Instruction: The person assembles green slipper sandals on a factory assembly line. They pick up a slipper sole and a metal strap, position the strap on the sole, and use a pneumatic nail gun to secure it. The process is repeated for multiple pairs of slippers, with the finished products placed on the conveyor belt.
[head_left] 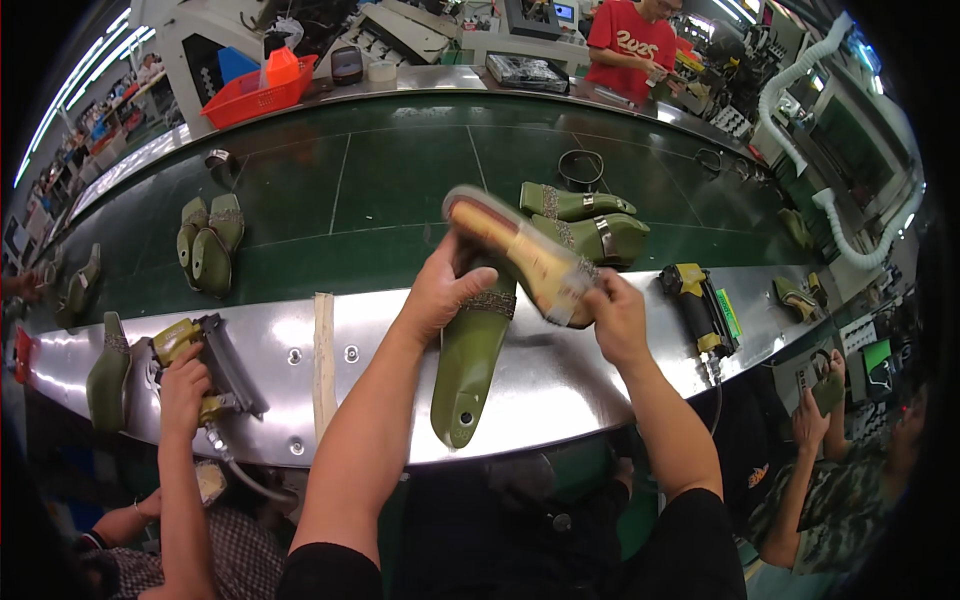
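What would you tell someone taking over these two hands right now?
Left hand: gripping the top of the green shoe last, which stands on the metal ledge.
Right hand: holding the tan sole piece, blurred, tilted over the last.
Done: last and sole both in hand.
Left: sole is not seated on the last yet.
Nearby: yellow staple gun to the right; two more lasts on the green belt.

A factory floor: a dark green conveyor belt point(400, 180) curves between polished metal edges point(560, 390); fluorescent tubes point(95, 65) glow at upper left; white flexible ducting point(800, 70) snakes past machines at right; a red basket point(255, 95) sits beyond.
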